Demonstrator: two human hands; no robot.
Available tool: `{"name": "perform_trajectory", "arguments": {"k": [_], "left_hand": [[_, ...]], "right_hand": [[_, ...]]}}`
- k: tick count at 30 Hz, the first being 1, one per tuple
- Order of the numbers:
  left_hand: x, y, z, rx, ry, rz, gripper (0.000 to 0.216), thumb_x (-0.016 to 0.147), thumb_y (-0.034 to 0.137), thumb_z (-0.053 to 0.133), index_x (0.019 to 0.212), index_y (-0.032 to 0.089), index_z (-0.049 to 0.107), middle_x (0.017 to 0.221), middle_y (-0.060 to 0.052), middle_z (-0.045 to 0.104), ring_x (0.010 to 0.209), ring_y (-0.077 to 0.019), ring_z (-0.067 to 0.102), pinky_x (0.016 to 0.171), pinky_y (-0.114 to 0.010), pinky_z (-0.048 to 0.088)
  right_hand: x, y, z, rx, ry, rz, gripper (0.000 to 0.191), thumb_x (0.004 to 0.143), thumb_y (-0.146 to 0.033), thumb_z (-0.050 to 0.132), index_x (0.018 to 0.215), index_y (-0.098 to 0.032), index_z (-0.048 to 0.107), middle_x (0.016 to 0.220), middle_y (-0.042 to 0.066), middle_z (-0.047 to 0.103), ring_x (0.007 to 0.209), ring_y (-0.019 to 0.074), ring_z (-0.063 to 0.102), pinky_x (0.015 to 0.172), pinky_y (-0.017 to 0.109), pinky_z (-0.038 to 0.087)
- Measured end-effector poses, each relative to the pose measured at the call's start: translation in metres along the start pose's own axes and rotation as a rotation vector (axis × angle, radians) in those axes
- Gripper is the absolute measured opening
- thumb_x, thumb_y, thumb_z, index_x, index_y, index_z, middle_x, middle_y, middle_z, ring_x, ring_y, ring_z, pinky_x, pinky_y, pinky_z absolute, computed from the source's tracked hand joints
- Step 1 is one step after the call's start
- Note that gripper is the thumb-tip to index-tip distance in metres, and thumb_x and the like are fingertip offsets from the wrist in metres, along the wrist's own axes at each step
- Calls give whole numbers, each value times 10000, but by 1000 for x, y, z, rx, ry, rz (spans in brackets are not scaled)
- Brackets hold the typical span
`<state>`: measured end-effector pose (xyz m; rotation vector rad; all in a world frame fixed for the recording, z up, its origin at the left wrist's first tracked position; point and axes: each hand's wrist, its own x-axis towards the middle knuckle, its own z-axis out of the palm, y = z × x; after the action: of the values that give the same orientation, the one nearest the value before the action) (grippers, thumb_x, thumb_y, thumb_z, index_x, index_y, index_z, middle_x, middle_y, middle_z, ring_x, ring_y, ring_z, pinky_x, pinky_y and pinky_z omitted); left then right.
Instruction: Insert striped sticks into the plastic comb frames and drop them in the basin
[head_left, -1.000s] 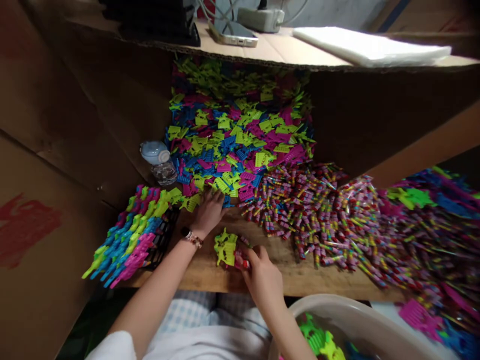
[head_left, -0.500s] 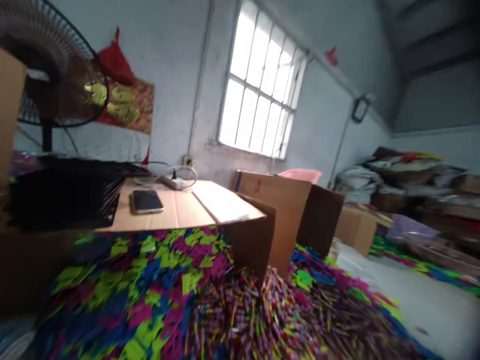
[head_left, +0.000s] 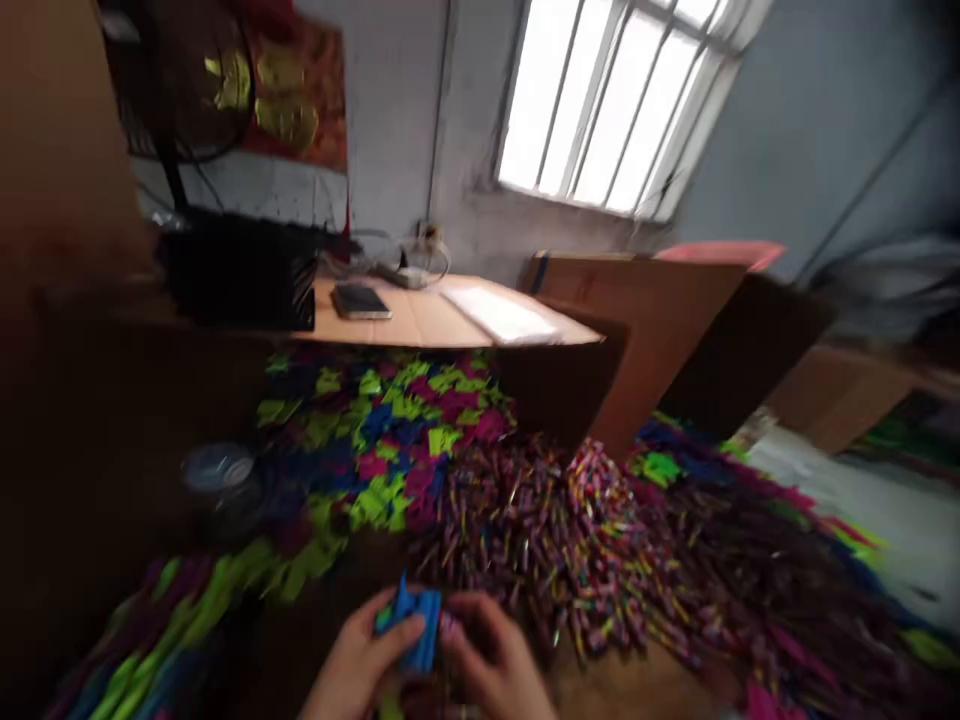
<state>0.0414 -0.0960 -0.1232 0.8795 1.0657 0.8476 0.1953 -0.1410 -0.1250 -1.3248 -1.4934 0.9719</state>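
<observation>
Recorded at far left, dim and blurred: standing fan [head_left: 187, 90] against the wall, with red-and-gold hanging [head_left: 289, 90] beside it. Listed below these, on a cardboard shelf [head_left: 420, 325]: black stack [head_left: 240, 270], phone [head_left: 361, 300], power strip [head_left: 409, 272], white sheet [head_left: 501, 315], in that order rightward. Noted under the shelf: bottle cap [head_left: 219, 468] at the left edge of a pile of green, magenta and blue plastic pieces [head_left: 390, 430]. Found low in the middle, over the desk [head_left: 637, 690]: left hand [head_left: 349, 670] and right hand [head_left: 499, 670] drawn close together, blue plastic piece [head_left: 416, 620] between them at the bottom of the view; left hand closed on it with thumb across its face; right hand curled just beside it, grip lost in blur, so could not tell. Entered right of the hands: heap of small multicoloured sticks [head_left: 592, 540], touching the plastic pieces. Seen behind, rightward: barred window [head_left: 615, 100], cardboard boxes [head_left: 652, 320], pink basin [head_left: 720, 252] showing above them.
</observation>
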Motion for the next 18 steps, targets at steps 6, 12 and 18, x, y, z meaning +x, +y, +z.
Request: {"name": "perform_trajectory", "arguments": {"k": [6, 12, 18], "left_hand": [[-28, 0, 1, -298, -55, -83, 380, 613, 286, 801, 930, 142, 647, 781, -32, 674, 662, -132, 628, 648, -270, 550], [-34, 5, 5, -333, -116, -96, 305, 669, 234, 762, 918, 136, 615, 786, -33, 653, 648, -125, 632, 628, -254, 552], [-37, 4, 3, -236, -144, -85, 338, 714, 268, 718, 983, 127, 569, 823, -67, 655, 667, -170, 640, 568, -289, 554]], "right_hand": [[-12, -6, 0, 438, 27, 288, 340, 702, -475, 707, 803, -154, 659, 633, -14, 594, 459, 64, 410, 403, 179, 307], [-17, -11, -3, 577, -20, 420, 327, 667, -446, 752, 799, -152, 703, 635, 14, 644, 485, 65, 440, 426, 170, 291], [-22, -12, -7, 679, -60, 475, 318, 696, -417, 747, 848, -149, 667, 569, 9, 648, 410, 26, 372, 388, 147, 203]]}}
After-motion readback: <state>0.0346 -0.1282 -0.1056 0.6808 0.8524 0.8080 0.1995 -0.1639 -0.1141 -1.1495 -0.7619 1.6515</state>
